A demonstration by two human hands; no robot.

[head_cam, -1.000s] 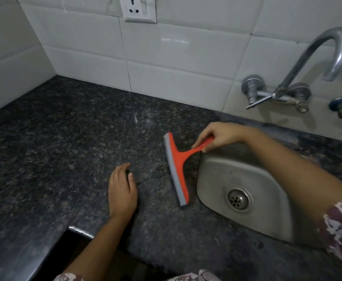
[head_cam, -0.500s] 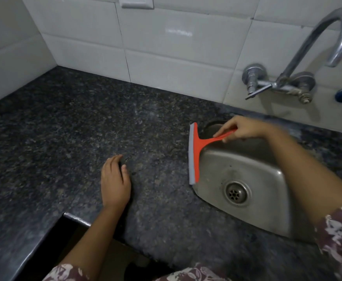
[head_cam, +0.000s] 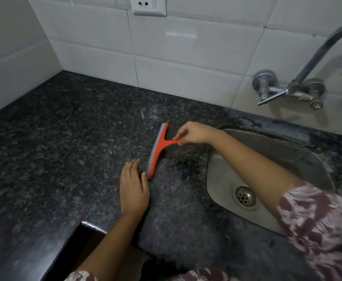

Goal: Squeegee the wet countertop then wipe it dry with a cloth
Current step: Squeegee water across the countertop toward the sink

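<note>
Your right grip [head_cam: 194,133] pinches orange plastic squeegee [head_cam: 156,152], blade on dark granite counter [head_cam: 64,149], likely for stroke; left grip [head_cam: 134,189] flat, empty, bracing.

Red squeegee [head_cam: 157,148], speckled black countertop [head_cam: 64,138], white tiles [head_cam: 186,53].

Left hand [head_cam: 134,189] flat, palm down, fingers straight. Right hand [head_cam: 194,133] pinches squeegee [head_cam: 155,153] handle, forearm outstretched.

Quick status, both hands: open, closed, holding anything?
Left hand: open, flat on the countertop, holding nothing.
Right hand: closed, pinching the handle of the squeegee.
</note>
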